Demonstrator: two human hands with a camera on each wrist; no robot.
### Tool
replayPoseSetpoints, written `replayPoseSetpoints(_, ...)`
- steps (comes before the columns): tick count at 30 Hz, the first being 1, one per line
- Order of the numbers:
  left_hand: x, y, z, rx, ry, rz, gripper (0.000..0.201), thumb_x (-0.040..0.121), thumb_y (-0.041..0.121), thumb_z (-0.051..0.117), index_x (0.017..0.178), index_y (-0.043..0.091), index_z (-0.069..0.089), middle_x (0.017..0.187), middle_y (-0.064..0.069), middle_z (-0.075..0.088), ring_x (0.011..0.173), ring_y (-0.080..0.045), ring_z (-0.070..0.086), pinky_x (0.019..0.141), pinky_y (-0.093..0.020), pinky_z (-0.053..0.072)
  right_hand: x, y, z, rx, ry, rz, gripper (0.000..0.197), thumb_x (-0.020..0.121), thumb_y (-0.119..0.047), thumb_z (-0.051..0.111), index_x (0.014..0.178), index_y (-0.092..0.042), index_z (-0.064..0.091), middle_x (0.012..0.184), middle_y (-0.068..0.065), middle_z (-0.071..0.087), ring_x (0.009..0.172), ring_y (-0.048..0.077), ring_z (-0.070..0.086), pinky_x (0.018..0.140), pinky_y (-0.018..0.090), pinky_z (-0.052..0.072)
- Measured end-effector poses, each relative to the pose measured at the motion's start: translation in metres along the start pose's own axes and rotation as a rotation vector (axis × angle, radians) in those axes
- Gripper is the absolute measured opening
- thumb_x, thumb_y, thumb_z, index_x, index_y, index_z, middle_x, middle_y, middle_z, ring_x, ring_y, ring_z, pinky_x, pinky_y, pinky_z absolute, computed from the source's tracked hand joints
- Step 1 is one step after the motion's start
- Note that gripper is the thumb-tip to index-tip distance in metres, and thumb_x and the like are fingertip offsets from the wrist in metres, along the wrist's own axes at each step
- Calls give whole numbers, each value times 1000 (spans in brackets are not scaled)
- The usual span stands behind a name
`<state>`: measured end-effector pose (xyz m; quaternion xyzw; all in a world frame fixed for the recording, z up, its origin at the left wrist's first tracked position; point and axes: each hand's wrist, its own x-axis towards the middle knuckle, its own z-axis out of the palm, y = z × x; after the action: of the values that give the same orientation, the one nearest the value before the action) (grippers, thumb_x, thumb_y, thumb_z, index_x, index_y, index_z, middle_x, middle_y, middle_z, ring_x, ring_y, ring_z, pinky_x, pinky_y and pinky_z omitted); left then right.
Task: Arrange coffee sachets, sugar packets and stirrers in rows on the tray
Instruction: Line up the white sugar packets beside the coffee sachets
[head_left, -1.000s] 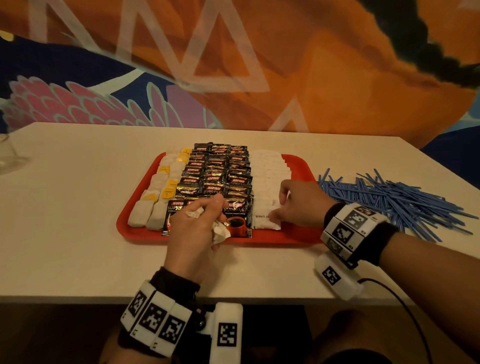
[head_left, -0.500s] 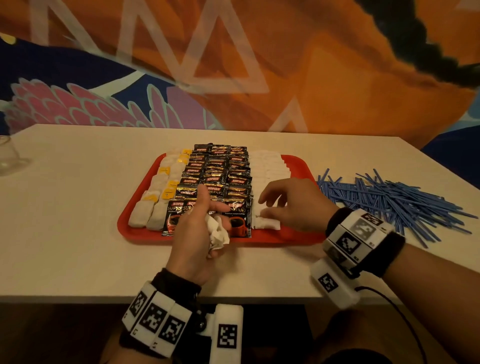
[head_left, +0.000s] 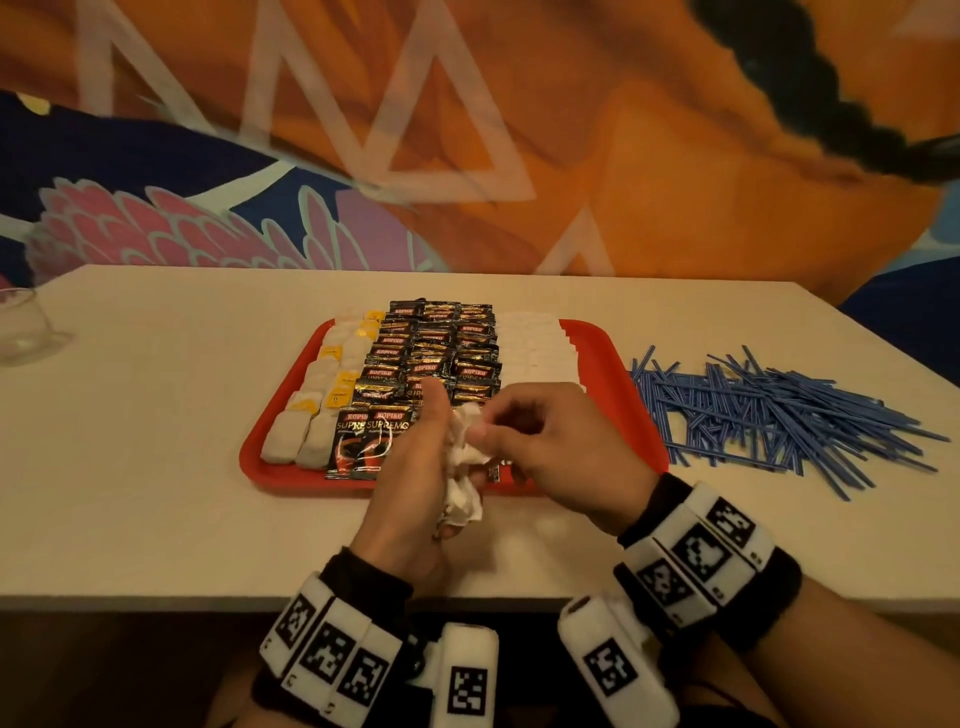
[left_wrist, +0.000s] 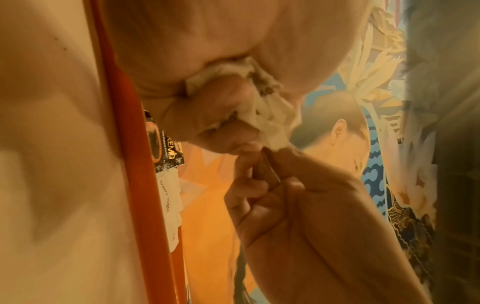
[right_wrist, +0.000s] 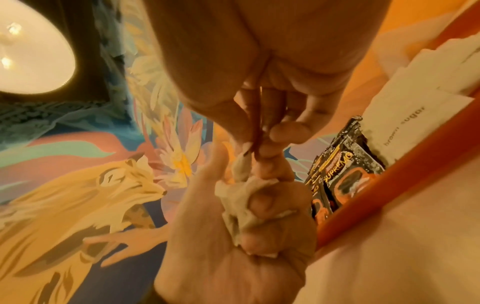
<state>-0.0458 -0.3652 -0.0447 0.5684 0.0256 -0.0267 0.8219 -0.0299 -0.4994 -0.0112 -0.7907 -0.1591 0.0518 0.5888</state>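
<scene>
A red tray (head_left: 270, 460) holds rows of white and yellow packets (head_left: 332, 384), black coffee sachets (head_left: 431, 353) and white brown-sugar packets (head_left: 535, 348). Over the tray's near edge, my left hand (head_left: 441, 467) grips a crumpled bunch of white sugar packets (head_left: 462, 470), thumb up. My right hand (head_left: 480, 431) meets it from the right and pinches a packet at the top of the bunch. The wrist views show the bunch (left_wrist: 262, 107) (right_wrist: 239, 197) in the left fist, with the right fingertips (right_wrist: 283, 131) closed on its end. Blue stirrers (head_left: 779, 410) lie piled right of the tray.
A clear glass (head_left: 21, 327) stands at the table's far left. The white table (head_left: 156, 467) ends just below my wrists. A painted wall rises behind the table's far edge.
My right hand left the sugar row on the tray and moved left to the bunch in my left hand. The left hand rose a little and turned its thumb up.
</scene>
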Motion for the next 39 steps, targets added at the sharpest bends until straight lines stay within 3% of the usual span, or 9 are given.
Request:
replayPoseSetpoints(3, -1, -2, -7, 76, 6, 73, 51, 80, 58, 57, 91, 10, 71, 62, -10, 53, 35, -11, 41, 34, -17, 31, -1, 2, -6, 101, 77, 30, 10, 91, -8, 68, 82, -10, 64, 74, 9, 69, 64, 21, 66, 54, 28, 48)
replayPoseSetpoints(6, 1, -6, -9, 86, 42, 145, 31, 75, 41, 71, 83, 11, 73, 70, -15, 59, 41, -14, 46, 39, -19, 35, 0, 3, -11, 199, 117, 63, 6, 92, -3, 64, 88, -7, 62, 78, 18, 71, 66, 22, 69, 51, 24, 48)
replayPoseSetpoints(10, 3, -5, -8, 1, 117, 188, 23, 71, 32, 77, 87, 17, 79, 95, -20, 72, 84, -32, 57, 79, -47, 40, -3, 9, -14, 261, 196, 72, 7, 93, 0, 62, 89, -5, 59, 63, 4, 69, 61, 18, 70, 49, 22, 49)
replayPoseSetpoints(17, 6, -9, -7, 146, 133, 314, 9, 80, 26, 71, 84, 22, 78, 89, -4, 76, 86, -18, 68, 76, -31, 51, -6, 11, -14, 257, 174, 98, 15, 85, -15, 73, 98, -11, 66, 89, 7, 74, 75, 13, 67, 61, 28, 52)
replayPoseSetpoints(23, 9, -14, -7, 195, 186, 335, 16, 89, 13, 69, 79, 22, 77, 89, -3, 76, 91, -17, 70, 84, -32, 51, 1, 14, -16, 479, 344, 158, 20, 96, -23, 60, 83, -10, 68, 70, 0, 65, 62, 10, 60, 52, 23, 45)
replayPoseSetpoints(28, 12, -16, -9, 149, 200, 337, 17, 91, 13, 67, 79, 21, 75, 86, -4, 74, 81, -17, 66, 76, -30, 49, -6, 22, -18, 357, 113, 144, 46, 73, -25, 78, 107, 2, 66, 98, 15, 75, 77, 17, 68, 63, 28, 53)
replayPoseSetpoints(31, 12, -16, -6, 133, 180, 293, 13, 89, 16, 67, 78, 19, 73, 77, 0, 69, 69, -10, 60, 71, -31, 44, -6, 27, -18, 180, 113, 97, 34, 78, -11, 79, 98, 14, 65, 84, 21, 74, 66, 17, 68, 57, 25, 52)
replayPoseSetpoints(35, 12, -9, -1, 196, 145, 298, 30, 79, 45, 69, 80, 16, 73, 75, -2, 69, 68, -19, 60, 64, -38, 45, -5, 24, -23, 50, 59, 48, 14, 78, -10, 80, 87, -1, 74, 75, 10, 75, 64, 14, 69, 59, 24, 53)
replayPoseSetpoints(39, 16, -9, 0, 287, 241, 409, 26, 92, 33, 66, 74, 14, 70, 66, 0, 65, 63, -14, 58, 66, -35, 46, -5, 24, -26, 33, 98, 40, 16, 74, -12, 84, 71, -10, 68, 61, 6, 69, 55, 15, 65, 53, 23, 49)
